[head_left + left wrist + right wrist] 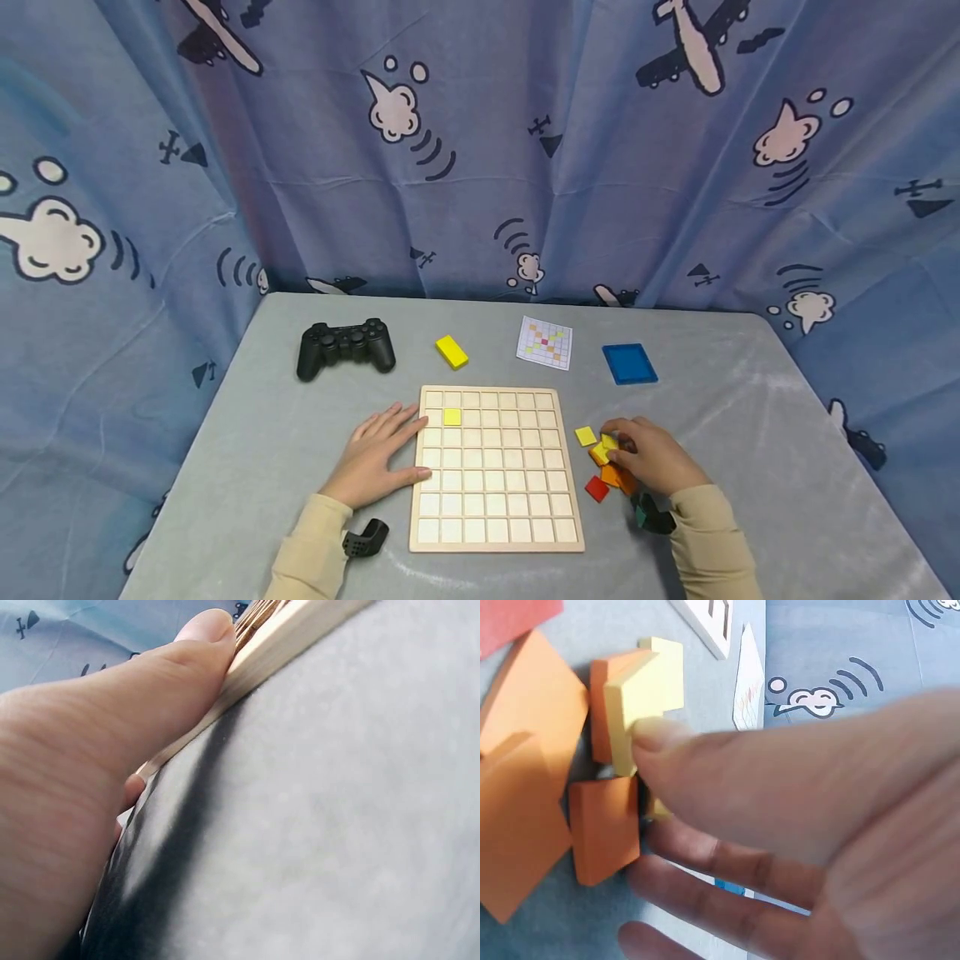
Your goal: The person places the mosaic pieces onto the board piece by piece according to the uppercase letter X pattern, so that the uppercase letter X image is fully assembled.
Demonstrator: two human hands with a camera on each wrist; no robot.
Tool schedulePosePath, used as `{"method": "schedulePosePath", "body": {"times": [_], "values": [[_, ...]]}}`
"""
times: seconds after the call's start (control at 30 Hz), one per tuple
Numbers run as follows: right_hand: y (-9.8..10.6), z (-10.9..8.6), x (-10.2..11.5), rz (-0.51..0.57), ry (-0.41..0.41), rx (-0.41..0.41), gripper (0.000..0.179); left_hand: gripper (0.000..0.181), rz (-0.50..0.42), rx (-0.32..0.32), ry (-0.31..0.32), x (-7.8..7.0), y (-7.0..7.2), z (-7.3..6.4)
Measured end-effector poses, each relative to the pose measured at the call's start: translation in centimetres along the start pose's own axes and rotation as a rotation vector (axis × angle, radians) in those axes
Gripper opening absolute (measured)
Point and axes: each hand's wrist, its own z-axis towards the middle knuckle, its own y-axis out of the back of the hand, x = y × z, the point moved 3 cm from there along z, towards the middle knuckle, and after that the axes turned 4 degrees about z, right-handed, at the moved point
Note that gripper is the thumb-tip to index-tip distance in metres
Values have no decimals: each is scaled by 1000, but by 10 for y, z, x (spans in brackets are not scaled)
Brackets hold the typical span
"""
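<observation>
A wooden grid board (495, 481) lies flat on the table, with one yellow tile (452, 417) in a cell near its upper left. My left hand (384, 457) rests at the board's left edge, fingers spread; in the left wrist view its thumb (165, 686) touches the board's side (262, 664). Beside the board's right edge, my right hand (651, 454) is at a small pile of tiles and pinches a yellow tile (634, 712), thumb against its face; the index fingertip is partly hidden. Orange tiles (604, 829) and a red tile (597, 488) lie close by.
Along the back of the table are a black game controller (345, 346), a yellow block (452, 352), a printed pattern card (544, 342) and a blue tray (630, 363). A patterned blue curtain (480, 167) hangs behind the table.
</observation>
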Motion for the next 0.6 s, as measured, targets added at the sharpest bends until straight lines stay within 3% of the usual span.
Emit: {"method": "schedulePosePath", "body": {"times": [0.33,0.6], "values": [[-1,6,-2,-25,6,-7,23,79,-7,9,7,-1,1,0],[-3,5,-2,-23,50,-76,16,78,10,9,-1,1,-1,0]]}}
